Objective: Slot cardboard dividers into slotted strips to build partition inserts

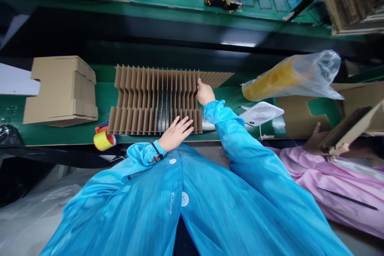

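A cardboard divider grid [136, 88], made of many upright slotted sheets, stands on the green workbench. My left hand [175, 133] lies at its near edge, fingers spread and resting on the tops of the front part. At the grid's right end, my right hand [205, 93] is closed, thumb and index finger pinching the edge of the last upright cardboard divider [199, 118]. Beyond that hand, a flat slotted cardboard strip [217, 78] juts out to the right. Down in the middle slots some shiny strips show, though I cannot tell what they are.
Folded cardboard pieces [55, 88] are stacked to the left. A yellow tape roll [104, 141] sits by the front edge. On the right are a white fan [262, 113] and a bagged yellow roll [279, 78]. A co-worker's pink sleeve [324, 184] is close by, hands holding cardboard.
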Demonstrator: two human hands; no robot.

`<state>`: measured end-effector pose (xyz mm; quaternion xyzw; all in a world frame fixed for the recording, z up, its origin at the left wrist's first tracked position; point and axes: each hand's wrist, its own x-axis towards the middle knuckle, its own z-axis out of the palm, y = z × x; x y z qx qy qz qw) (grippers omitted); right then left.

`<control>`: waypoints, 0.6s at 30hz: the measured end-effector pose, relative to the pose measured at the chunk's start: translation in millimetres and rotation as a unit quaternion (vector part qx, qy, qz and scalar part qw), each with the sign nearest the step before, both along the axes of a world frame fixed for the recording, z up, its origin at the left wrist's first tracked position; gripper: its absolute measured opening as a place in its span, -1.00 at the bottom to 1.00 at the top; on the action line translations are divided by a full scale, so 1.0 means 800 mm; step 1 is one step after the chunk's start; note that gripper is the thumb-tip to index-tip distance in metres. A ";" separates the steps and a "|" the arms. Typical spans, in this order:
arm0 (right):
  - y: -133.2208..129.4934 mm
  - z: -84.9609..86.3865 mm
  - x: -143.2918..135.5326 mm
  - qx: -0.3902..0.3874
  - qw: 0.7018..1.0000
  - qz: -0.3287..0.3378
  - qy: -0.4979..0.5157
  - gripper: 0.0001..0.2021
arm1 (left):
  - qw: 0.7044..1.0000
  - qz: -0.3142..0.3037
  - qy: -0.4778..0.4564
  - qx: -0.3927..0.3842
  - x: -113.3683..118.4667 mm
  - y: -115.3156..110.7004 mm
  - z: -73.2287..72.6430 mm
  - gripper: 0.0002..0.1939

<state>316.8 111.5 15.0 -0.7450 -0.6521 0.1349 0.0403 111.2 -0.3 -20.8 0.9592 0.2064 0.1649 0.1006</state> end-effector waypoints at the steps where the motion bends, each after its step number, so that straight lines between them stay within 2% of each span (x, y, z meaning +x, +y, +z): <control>1: -0.001 -0.001 0.002 -0.002 1.000 0.003 0.009 -0.42 | 1.000 0.001 0.000 0.002 0.000 0.000 0.000 -0.63; 6: -0.014 0.001 0.009 -0.001 0.998 -0.001 0.065 -0.37 | 1.000 0.005 -0.016 0.018 -0.001 0.001 -0.004 -0.66; 9: -0.031 -0.004 0.009 -0.006 0.996 -0.017 0.085 -0.41 | 1.000 0.011 -0.020 0.014 0.002 -0.001 -0.004 -0.66; 13: -0.054 -0.008 0.010 -0.032 0.996 -0.014 0.084 -0.54 | 0.999 0.002 -0.053 -0.011 0.001 -0.004 0.016 -0.66; 15: -0.067 -0.006 0.017 -0.013 0.995 -0.022 0.098 -0.52 | 0.995 0.017 -0.098 -0.011 -0.018 0.006 0.032 -0.66; 16: -0.074 -0.005 0.022 0.004 0.993 -0.029 0.113 -0.49 | 0.991 0.047 -0.122 -0.005 -0.035 0.016 0.040 -0.66; 18: -0.093 -0.005 0.032 0.040 0.986 -0.043 0.156 -0.46 | 0.973 0.165 -0.160 0.011 -0.090 0.043 0.050 -0.68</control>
